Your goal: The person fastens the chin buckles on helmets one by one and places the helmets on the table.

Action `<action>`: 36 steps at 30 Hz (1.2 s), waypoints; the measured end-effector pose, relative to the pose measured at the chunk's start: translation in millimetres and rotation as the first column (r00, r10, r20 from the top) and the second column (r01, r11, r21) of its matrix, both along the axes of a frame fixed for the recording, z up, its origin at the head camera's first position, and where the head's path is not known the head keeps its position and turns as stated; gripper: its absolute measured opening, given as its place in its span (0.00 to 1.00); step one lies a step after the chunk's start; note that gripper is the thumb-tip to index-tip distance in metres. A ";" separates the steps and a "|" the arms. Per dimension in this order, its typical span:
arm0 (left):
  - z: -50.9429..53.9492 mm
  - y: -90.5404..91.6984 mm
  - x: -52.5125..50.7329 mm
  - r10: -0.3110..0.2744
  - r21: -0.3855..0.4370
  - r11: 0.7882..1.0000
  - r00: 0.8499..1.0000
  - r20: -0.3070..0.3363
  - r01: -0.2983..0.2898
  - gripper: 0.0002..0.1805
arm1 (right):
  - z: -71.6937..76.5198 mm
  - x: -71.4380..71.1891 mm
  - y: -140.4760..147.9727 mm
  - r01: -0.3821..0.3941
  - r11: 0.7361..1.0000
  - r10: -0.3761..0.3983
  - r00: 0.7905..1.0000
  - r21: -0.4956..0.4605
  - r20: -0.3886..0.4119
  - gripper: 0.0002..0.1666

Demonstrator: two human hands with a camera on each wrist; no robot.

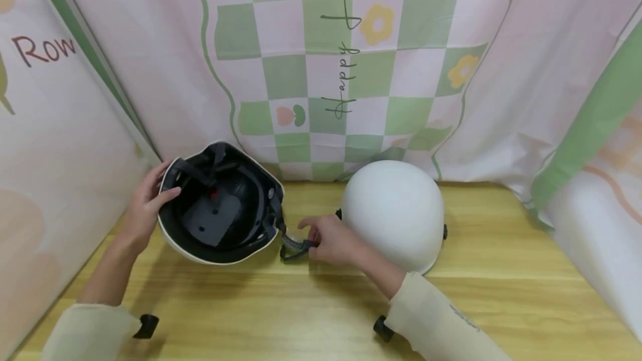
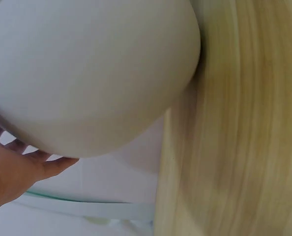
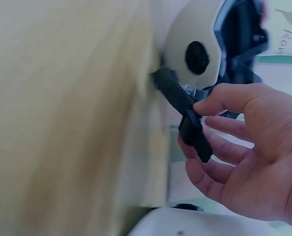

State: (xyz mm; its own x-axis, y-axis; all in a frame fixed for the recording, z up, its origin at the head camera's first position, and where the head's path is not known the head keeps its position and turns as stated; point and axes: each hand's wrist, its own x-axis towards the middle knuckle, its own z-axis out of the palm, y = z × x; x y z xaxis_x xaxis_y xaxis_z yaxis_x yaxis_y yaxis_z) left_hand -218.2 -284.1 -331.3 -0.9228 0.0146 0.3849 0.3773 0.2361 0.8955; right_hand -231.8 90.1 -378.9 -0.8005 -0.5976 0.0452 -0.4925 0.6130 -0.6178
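A white helmet (image 1: 220,205) with a black lining is tipped on its side at the left, its hollow facing the head camera. My left hand (image 1: 146,202) grips its left rim, thumb over the edge inside and fingers along the outer shell (image 2: 87,73). With thumb and fingertips, my right hand (image 1: 331,240) pinches the black chin strap (image 3: 178,96) that hangs off the helmet's right side. The end of the strap sticks out past the fingers in the right wrist view. Part of the lining is in shadow.
A second white helmet (image 1: 393,210) sits dome up on the wooden table (image 1: 281,316), just right of my right hand, under whose forearm its lower edge is partly hidden. A patterned curtain (image 1: 326,82) hangs behind the table, with more cloth at both sides.
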 end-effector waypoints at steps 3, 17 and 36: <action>-4.7 -1.3 1.9 0.011 -0.001 1.000 0.999 0.041 -0.011 0.32 | 10.6 -0.2 3.3 0.032 0.997 -0.034 0.999 -0.065 -0.034 0.30; -25.5 -0.6 7.9 0.053 -0.080 0.996 0.987 0.152 -0.042 0.37 | 44.7 2.4 16.7 0.097 0.934 -0.160 0.974 -0.344 -0.161 0.25; -36.1 22.7 7.9 0.145 -0.174 0.975 0.989 0.011 -0.141 0.28 | 50.1 2.0 17.9 0.089 0.913 -0.185 0.960 -0.398 -0.212 0.22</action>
State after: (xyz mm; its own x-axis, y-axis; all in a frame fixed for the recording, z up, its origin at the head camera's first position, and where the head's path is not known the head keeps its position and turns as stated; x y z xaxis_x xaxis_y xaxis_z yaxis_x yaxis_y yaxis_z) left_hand -210.2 -261.4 -367.3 -0.9290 -0.0540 0.3661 0.3076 0.4376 0.8449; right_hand -229.9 108.0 -328.8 -0.8091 -0.3809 0.4475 -0.5832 0.4269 -0.6911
